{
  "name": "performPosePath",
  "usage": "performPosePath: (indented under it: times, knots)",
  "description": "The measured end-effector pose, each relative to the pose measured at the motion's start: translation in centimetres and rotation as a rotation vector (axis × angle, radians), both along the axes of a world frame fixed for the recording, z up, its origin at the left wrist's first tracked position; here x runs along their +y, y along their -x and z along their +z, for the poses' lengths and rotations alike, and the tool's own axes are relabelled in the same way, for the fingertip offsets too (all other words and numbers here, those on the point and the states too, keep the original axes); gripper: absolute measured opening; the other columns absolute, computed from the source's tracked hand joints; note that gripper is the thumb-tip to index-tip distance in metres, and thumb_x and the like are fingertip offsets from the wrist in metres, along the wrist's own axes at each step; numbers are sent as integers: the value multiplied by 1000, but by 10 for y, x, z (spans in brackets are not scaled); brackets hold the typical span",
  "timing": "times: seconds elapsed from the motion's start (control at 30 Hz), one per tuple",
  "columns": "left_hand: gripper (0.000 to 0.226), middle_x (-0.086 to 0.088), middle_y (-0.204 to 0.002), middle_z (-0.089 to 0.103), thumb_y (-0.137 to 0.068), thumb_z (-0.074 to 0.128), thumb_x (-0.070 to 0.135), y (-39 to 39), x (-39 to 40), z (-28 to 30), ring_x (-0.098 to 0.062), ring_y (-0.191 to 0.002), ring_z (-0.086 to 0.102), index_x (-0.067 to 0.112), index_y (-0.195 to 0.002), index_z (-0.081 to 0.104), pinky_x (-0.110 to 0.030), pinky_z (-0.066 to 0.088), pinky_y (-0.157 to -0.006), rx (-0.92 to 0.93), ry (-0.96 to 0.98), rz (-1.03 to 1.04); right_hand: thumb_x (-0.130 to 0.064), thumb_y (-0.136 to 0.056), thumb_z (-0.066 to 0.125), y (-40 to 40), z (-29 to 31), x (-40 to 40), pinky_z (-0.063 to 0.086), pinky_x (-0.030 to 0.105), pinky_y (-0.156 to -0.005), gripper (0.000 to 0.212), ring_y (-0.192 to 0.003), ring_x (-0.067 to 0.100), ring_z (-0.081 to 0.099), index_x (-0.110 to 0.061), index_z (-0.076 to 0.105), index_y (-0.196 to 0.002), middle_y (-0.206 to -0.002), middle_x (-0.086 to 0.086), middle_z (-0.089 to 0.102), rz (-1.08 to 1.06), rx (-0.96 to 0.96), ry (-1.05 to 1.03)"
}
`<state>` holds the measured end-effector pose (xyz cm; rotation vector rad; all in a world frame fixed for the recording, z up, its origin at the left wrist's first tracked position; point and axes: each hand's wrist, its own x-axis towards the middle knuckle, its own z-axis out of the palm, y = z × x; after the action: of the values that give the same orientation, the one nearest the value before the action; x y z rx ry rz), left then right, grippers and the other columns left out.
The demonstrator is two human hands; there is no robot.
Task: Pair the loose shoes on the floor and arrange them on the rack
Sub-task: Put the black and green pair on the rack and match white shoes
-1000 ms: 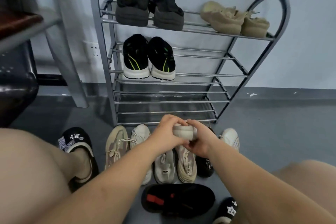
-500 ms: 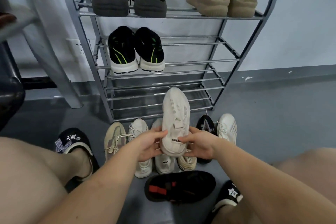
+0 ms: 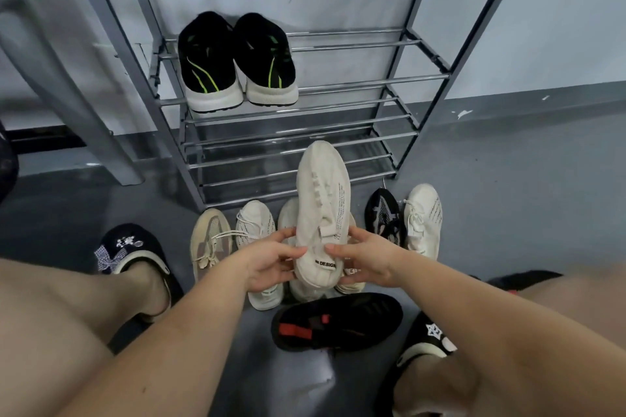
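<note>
Two hands held one cream sneaker point(image 3: 321, 210) by its heel end, toe aimed at the rack point(image 3: 399, 88): left hand point(image 3: 271, 261) and right hand point(image 3: 367, 261) each gripped a side with curled fingers. It hung above the loose shoes on the floor point(image 3: 508, 196), before the bottom shelf. Black-and-green sneakers point(image 3: 237, 61) occupied the middle shelf.

A person's left hand point(image 3: 271, 261) and right hand point(image 3: 369, 261) hold a cream sneaker point(image 3: 321, 210) by its heel, toe pointing toward a metal shoe rack point(image 3: 433, 78). Loose shoes point(image 3: 257, 247) lie on the grey floor point(image 3: 508, 196) beneath.
</note>
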<state>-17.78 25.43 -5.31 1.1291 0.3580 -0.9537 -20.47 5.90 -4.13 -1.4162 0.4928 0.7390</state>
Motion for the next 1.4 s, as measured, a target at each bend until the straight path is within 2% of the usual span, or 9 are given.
performPosePath:
  times: [0.13, 0.37, 0.5, 0.63, 0.77, 0.87, 1.0, 1.17, 1.4]
  knots:
    - [45, -8, -107, 65, -89, 56, 0, 6, -16, -9, -24, -90, 65, 16, -130, 46, -35, 57, -76, 48, -22, -58, -16, -85, 69, 6, -12, -15, 57, 40, -72, 51, -108, 25, 62, -16, 48, -132, -124, 5, 63, 17, 93, 5]
    - [60, -7, -124, 61, -86, 62, 3, 16, -42, -39, -22, -98, 63, 16, -140, 39, -34, 53, -84, 76, -106, -83, -14, -88, 65, 9, -33, -36, 52, 49, -90, 42, -112, 28, 61, -15, 52, -128, -122, 6, 64, 48, 136, 96]
    - [61, -5, -130, 59, -86, 64, 11, 12, -44, -52, -24, -114, 59, 17, -141, 39, -39, 48, -98, 75, -132, -74, -13, -87, 66, -2, -42, -38, 56, 45, -81, 47, -109, 26, 63, -14, 51, -131, -124, 6, 64, 29, 134, 134]
    - [57, -13, -135, 52, -91, 60, 17, 4, -36, -64, -27, -121, 51, 11, -143, 36, -35, 43, -97, 39, -365, -62, -13, -87, 66, -13, -48, -47, 57, 41, -71, 50, -100, 24, 61, -16, 50, -134, -113, 4, 64, 90, 138, 284]
    - [45, -28, -126, 56, -91, 57, 12, -3, -19, -94, -38, -117, 54, 2, -133, 48, -34, 42, -97, -50, -629, -150, -14, -86, 68, -21, -57, -60, 57, 39, -67, 54, -103, 24, 58, -15, 47, -137, -113, 3, 60, 133, 184, 399]
    - [21, -27, -114, 60, -91, 52, 10, -6, -13, -105, -28, -99, 59, 5, -108, 64, -30, 42, -87, -73, -711, -213, -14, -88, 65, -26, -65, -63, 59, 34, -61, 52, -98, 22, 59, -16, 47, -137, -112, 2, 59, 102, 178, 394]
    - [30, -17, -141, 47, -87, 51, 28, -13, -12, -152, -32, -118, 55, 29, -115, 62, -38, 42, -105, -84, -808, -340, -11, -90, 63, -36, -80, -66, 55, 45, -84, 50, -101, 24, 60, -21, 48, -136, -112, 2, 62, 48, 131, 340]
    - [53, -12, -147, 41, -95, 49, 21, -19, -31, -121, -28, -133, 41, 9, -145, 33, -28, 32, -107, -48, -863, -311, -10, -92, 59, -43, -99, -65, 51, 51, -92, 50, -102, 23, 60, -22, 45, -138, -109, 1, 62, -13, 132, 296]
    - [61, -19, -140, 46, -92, 54, 30, -37, -44, -136, -32, -125, 49, -2, -140, 35, -34, 42, -103, 90, -1009, -335, -10, -91, 60, -57, -120, -66, 55, 34, -70, 55, -95, 22, 62, -26, 42, -140, -106, 1, 64, 76, 148, 371]
